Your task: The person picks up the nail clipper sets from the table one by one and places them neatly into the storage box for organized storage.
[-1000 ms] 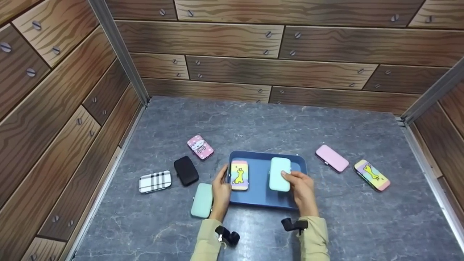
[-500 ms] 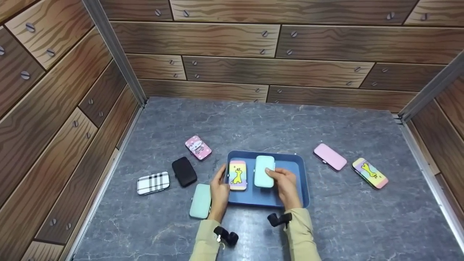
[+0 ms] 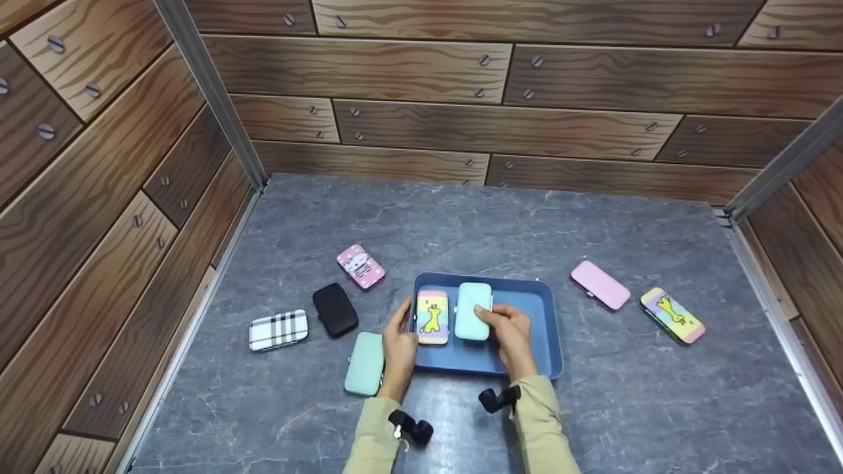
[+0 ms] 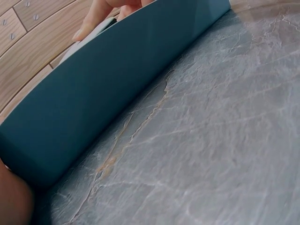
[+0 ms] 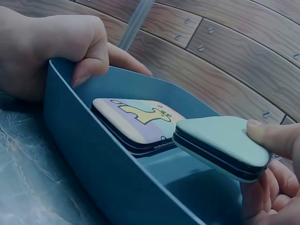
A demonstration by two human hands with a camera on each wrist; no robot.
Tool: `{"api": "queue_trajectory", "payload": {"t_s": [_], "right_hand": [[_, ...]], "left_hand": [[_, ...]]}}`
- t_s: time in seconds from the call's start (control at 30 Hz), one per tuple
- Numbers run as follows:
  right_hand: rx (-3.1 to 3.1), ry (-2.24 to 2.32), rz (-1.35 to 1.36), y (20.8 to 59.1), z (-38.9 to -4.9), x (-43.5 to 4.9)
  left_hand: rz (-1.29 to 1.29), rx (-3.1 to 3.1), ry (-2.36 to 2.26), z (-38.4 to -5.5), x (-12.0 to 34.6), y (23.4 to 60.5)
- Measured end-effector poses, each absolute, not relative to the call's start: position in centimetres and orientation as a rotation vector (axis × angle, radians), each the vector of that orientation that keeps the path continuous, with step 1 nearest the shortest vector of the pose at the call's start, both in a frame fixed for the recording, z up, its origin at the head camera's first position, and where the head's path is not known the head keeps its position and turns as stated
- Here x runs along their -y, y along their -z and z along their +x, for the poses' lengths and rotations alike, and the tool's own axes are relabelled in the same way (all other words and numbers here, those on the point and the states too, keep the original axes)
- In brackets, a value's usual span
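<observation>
My right hand [image 3: 514,334] pinches a mint-green clamshell case [image 3: 473,311], thumb on top and fingers beneath. In the right wrist view this mint case [image 5: 222,140] hangs slightly tilted above the floor of the blue tray [image 3: 520,365], its shadow below it. Beside it, a giraffe-print case [image 3: 432,317] lies flat in the tray along the left wall. My left hand [image 3: 399,352] grips the tray's left wall, with the thumb hooked over the rim in the right wrist view. The left wrist view mostly shows the tray's outer wall [image 4: 108,84].
Left of the tray lie a second mint case [image 3: 364,364], a black case [image 3: 335,310], a plaid case [image 3: 278,330] and a pink patterned case [image 3: 361,266]. To its right are a plain pink case [image 3: 600,285] and another giraffe case [image 3: 672,315]. Wood-print walls [image 3: 421,72] enclose the table.
My right hand has carried the mint case leftward over the tray, close beside the giraffe-print case. My left hand has kept its grip on the tray.
</observation>
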State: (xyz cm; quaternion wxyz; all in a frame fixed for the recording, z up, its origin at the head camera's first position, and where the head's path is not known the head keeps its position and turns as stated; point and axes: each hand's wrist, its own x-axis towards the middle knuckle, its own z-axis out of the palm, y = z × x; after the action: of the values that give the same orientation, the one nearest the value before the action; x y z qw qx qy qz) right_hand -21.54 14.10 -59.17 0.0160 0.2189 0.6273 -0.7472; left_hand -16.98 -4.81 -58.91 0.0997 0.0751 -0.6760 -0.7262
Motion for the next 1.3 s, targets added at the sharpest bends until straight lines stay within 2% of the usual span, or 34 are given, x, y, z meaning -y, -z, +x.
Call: {"api": "queue_trajectory", "payload": {"t_s": [0.67, 0.9, 1.13, 1.3], "right_hand": [[-2.211, 2.192, 0.706, 59.7, -21.6, -13.2], [-2.33, 2.076, 0.689, 59.7, -21.5, -13.0], [-2.442, 1.944, 0.652, 59.8, -21.3, -12.8], [-2.537, 1.851, 0.638, 59.9, -21.0, -12.7]], "left_hand": [[0.222, 1.991, 2.163, -17.1, 4.7, 58.7], [0.239, 1.95, 2.167, -18.6, 4.6, 62.6], [0.281, 1.962, 2.138, -18.6, 4.6, 62.5], [0.243, 1.957, 2.141, -17.8, 4.5, 60.7]]}}
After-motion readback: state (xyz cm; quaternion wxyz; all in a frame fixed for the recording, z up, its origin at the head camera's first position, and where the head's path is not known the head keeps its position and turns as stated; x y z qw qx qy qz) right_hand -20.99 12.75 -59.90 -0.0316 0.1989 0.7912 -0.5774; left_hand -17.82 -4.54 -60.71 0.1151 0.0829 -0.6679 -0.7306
